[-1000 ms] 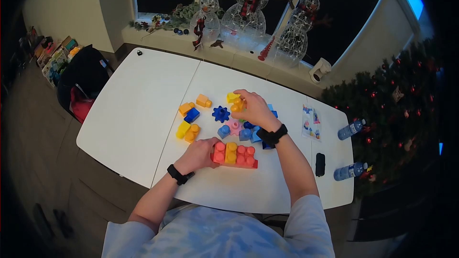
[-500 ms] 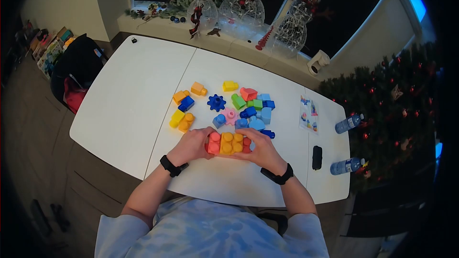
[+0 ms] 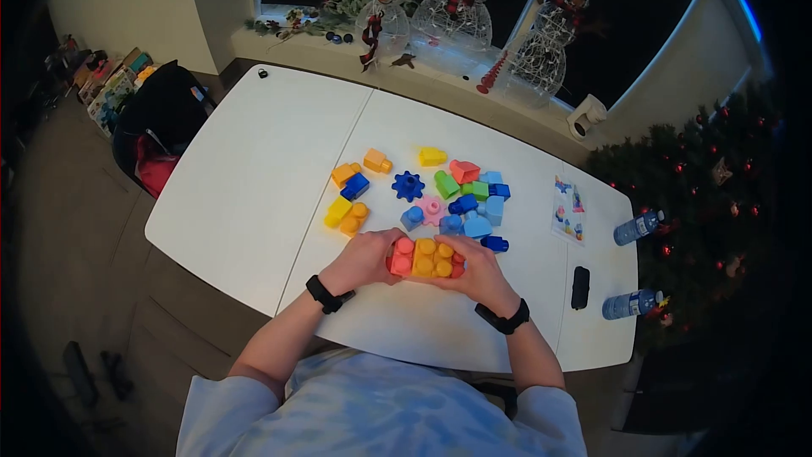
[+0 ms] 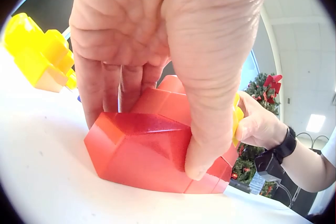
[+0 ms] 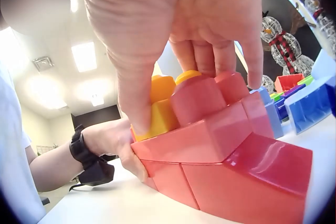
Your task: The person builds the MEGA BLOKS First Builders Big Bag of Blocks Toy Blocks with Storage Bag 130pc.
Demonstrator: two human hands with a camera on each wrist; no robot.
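A low red toy-block build (image 4: 147,153) with sloped ends rests on the white table (image 3: 245,228) close before the person. Yellow-orange blocks (image 3: 433,257) sit on its middle, studs up, between red studded blocks. At the left end, the left hand (image 3: 365,259) grips the red build, thumb on the near side and fingers on the far side. The right hand (image 3: 479,271) pinches a yellow-orange block from the right, its thumb (image 5: 134,106) against the near face and fingers behind. Its palm arches over a red stud (image 5: 197,98) in the right wrist view.
Beyond the hands lie loose blue, green, yellow and orange blocks (image 3: 376,161), a dark blue gear (image 3: 408,186) and a pink gear (image 3: 432,210). To the right are a picture sheet (image 3: 569,210), a black case (image 3: 580,288) and two water bottles (image 3: 639,227).
The right hand has come back from the loose blocks to the red build with a yellow-orange block, now beside the one there before. The left hand still holds the build's left end.
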